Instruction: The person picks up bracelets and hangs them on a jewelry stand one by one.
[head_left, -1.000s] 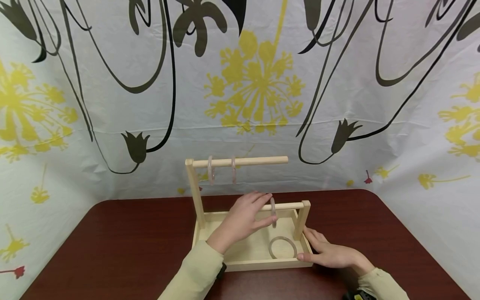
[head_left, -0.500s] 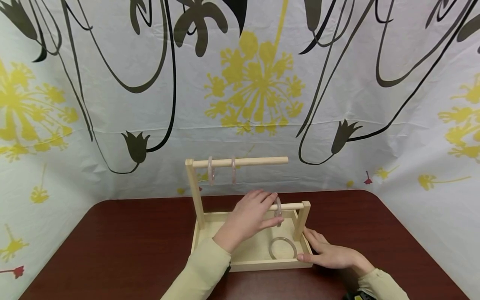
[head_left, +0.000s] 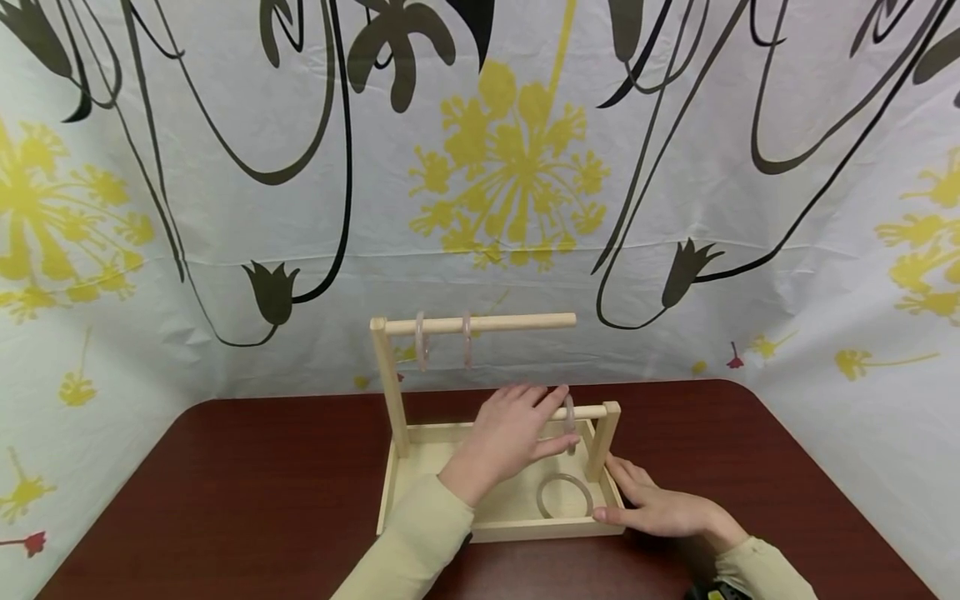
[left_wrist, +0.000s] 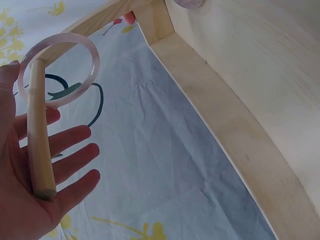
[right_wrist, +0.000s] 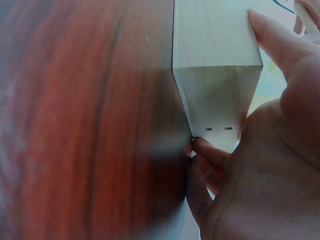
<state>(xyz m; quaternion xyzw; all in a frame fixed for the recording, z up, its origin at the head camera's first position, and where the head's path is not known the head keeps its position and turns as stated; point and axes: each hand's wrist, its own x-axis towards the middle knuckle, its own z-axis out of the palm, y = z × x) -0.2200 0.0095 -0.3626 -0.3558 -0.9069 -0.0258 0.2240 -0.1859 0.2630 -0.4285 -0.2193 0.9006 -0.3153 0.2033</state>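
Observation:
A wooden bangle stand (head_left: 540, 530) has a tray base and two horizontal rods, one high, one low. Around the lower rod (head_left: 590, 412) hangs a pale translucent bangle (head_left: 571, 427). My left hand (head_left: 510, 429) reaches over the tray, forefinger tip at the bangle's top and thumb by its bottom. In the left wrist view the rod's free end points into that palm, fingers spread beside it, and the bangle (left_wrist: 96, 62) circles the rod just past the fingertips. My right hand (head_left: 660, 504) holds the stand's right end, thumb on the front corner, fingers along the side.
Two pinkish bangles, a left one (head_left: 422, 343) and a right one (head_left: 467, 343), hang on the upper rod (head_left: 528, 322). A greyish bangle (head_left: 562, 476) lies in the tray's right part. The dark red table (head_left: 225, 483) meets a flower-patterned curtain (head_left: 480, 283) behind.
My left hand has moved right along the lower rod, and the bangle at its fingertips has slid with it toward the right post. The right hand stays where it was.

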